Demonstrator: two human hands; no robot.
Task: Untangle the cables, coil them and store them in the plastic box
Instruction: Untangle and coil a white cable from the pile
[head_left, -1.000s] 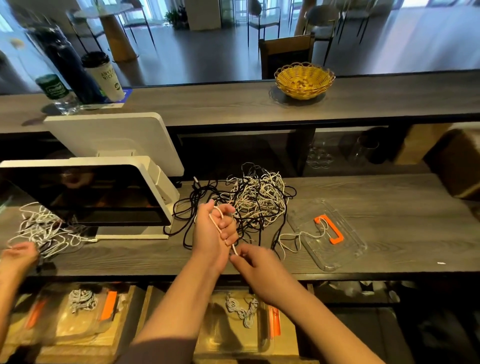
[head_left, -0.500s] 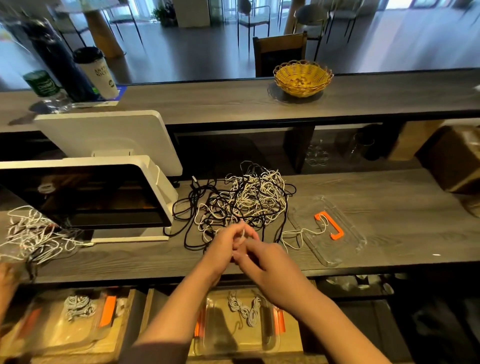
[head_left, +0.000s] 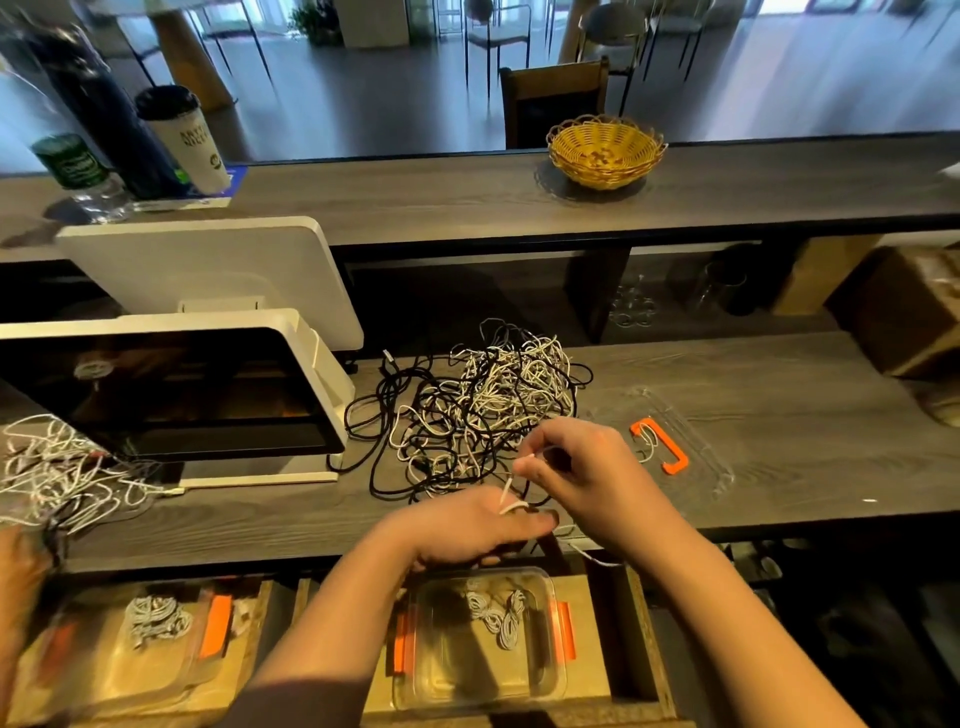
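A tangled heap of black and white cables (head_left: 483, 410) lies on the counter just right of the white monitor (head_left: 171, 395). In front of the heap, the left hand (head_left: 467, 525) has a white cable (head_left: 511, 501) wound around its curled fingers, while the right hand (head_left: 587, 473) pinches the same cable's end. Below the hands, a clear plastic box (head_left: 480, 670) with orange clips holds coiled white cables.

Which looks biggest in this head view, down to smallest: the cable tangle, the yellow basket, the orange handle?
1. Cable tangle, largest by far.
2. Yellow basket.
3. Orange handle, smallest.
The basket sits farther from the camera, so it looks smaller than it is, but the order is clear.
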